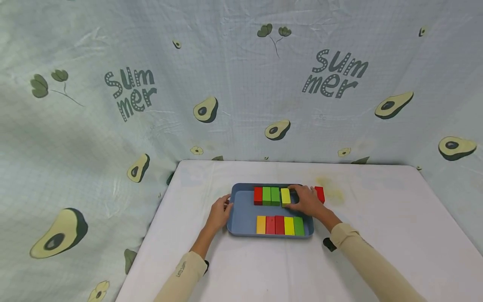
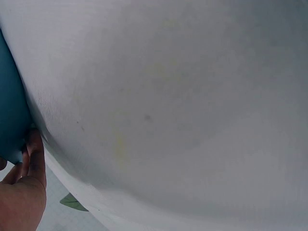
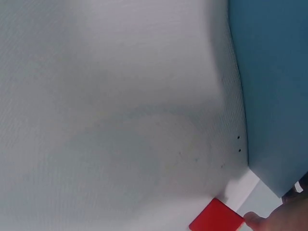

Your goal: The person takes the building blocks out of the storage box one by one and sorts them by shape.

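My right hand (image 1: 308,203) pinches a yellow block (image 1: 285,197) between thumb and fingers, over the far part of a blue-grey tray (image 1: 241,224). Left of that block stand two green blocks (image 1: 271,196) and a red block (image 1: 258,196), side by side along the tray's far wall. At the tray's left rim, my left hand (image 1: 219,214) grips the edge; its fingers (image 2: 36,161) curl at the tray wall in the left wrist view. Another red block (image 1: 320,194) lies on the table outside the tray, partly hidden behind the right hand.
Along the tray's near wall runs a row of several blocks: orange (image 1: 261,225), two reds (image 1: 274,225), yellow (image 1: 289,226) and green (image 1: 299,226). A white cloth covers the table (image 1: 377,218). Behind it hangs a patterned curtain (image 1: 241,84).
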Available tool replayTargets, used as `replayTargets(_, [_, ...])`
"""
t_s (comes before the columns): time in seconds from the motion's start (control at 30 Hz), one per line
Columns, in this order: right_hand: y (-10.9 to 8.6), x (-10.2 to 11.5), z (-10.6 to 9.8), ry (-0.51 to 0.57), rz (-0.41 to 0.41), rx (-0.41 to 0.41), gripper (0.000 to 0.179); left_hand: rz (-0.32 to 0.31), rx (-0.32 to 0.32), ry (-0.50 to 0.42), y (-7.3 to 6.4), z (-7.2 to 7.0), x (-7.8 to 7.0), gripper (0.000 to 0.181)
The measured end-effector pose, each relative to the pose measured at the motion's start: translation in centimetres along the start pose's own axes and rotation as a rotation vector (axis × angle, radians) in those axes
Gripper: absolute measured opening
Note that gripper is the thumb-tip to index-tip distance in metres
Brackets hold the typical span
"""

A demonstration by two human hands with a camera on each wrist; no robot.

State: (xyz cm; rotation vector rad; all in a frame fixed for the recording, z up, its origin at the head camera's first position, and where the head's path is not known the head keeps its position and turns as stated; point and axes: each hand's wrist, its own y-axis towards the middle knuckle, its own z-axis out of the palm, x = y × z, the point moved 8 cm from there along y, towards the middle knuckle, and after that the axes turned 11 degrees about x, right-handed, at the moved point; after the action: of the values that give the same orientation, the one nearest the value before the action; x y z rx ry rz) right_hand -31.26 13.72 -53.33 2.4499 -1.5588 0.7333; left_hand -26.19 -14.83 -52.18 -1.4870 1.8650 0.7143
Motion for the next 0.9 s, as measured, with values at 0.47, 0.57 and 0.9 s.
replayTargets(0.47, [-0.3,-0.6,-2.1,0.022,-0.007,-0.021,0.071,-0.009,0.011,-0.002,0.2,0.1,0.5,0.038])
replayTargets(0.57, [-0.3,-0.8,-2.6,0.039,-0.016,-0.028,0.071,-0.006,0.013,-0.005,0.2,0.0,0.4,0.039])
replayTargets(0.9, [-0.7,-1.0,-3.3,0.179,-0.019,0.002,0.071,0.023,0.014,-0.011,0.0,0.2,0.2,0.039])
